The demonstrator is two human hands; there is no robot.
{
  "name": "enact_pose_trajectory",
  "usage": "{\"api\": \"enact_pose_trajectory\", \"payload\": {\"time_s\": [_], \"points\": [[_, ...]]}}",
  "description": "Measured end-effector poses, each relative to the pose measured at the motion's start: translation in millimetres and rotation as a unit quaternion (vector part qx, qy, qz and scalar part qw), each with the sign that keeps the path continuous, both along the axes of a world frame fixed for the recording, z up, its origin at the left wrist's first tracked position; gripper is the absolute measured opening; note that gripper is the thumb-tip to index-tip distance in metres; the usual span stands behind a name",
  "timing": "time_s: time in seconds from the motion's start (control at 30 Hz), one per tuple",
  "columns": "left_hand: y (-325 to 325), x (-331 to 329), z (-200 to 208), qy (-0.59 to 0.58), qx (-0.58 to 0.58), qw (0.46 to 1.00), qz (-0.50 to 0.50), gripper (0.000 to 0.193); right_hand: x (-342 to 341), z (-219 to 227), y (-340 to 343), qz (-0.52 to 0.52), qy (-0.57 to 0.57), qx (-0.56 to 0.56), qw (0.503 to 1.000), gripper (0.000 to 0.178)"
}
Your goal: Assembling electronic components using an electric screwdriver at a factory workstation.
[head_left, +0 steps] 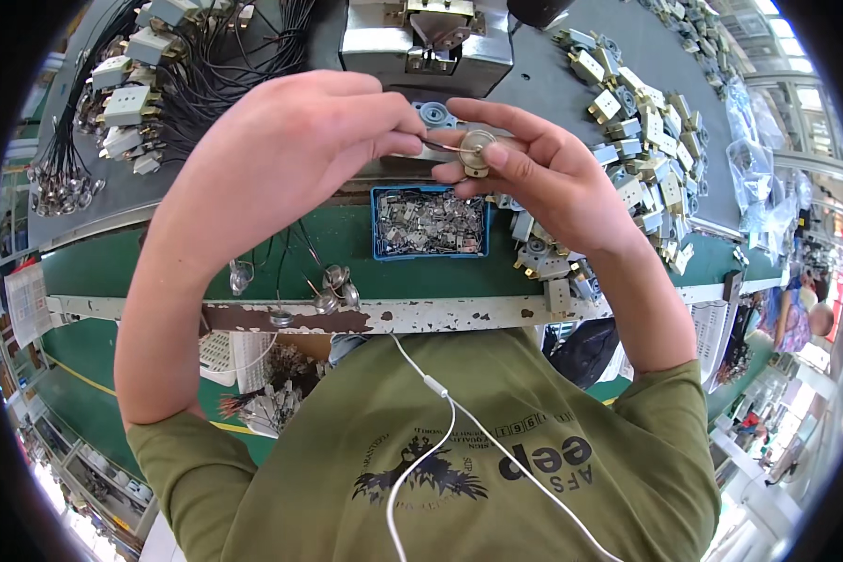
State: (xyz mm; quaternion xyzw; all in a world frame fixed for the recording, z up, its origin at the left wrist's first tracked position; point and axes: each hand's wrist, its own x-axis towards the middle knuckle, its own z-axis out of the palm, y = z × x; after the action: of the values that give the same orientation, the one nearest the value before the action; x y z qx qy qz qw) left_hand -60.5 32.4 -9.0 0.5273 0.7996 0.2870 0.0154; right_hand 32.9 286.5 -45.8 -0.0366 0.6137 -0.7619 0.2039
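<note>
My left hand (309, 140) pinches a thin dark wire (438, 145) between thumb and fingertips. The wire runs to a round, pale metal disc part (479, 150) with a small tab at its lower edge. My right hand (553, 178) holds that disc, the thumb over its front and the fingers behind and spread beside it. Both hands are raised above the bench, close together. Just beyond them a grey-blue part with a round centre (433, 114) shows in the gap between the hands. Below the hands stands a blue tray (431, 255) full of small metal pieces.
A metal machine fixture (428, 56) stands at the back centre. Wired white-and-grey socket units (126, 105) crowd the left; many similar units (642, 140) are heaped at the right. Disc parts on wires (337, 278) hang near the chipped bench edge (440, 316).
</note>
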Motion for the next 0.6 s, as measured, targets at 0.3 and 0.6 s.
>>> {"api": "enact_pose_trajectory", "payload": {"time_s": [0.3, 0.6], "points": [[-0.2, -0.1, -1.6, 0.047, -0.013, 0.999, 0.005, 0.013, -4.0, 0.9, -3.3, -0.01, -0.001, 0.023, 1.0, 0.048], [16.1, 19.7, -30.8, -0.205, 0.128, 0.968, 0.065, 0.014, 1.4, -0.5, -26.1, -0.23, 0.119, -0.007, 0.966, 0.031]]}}
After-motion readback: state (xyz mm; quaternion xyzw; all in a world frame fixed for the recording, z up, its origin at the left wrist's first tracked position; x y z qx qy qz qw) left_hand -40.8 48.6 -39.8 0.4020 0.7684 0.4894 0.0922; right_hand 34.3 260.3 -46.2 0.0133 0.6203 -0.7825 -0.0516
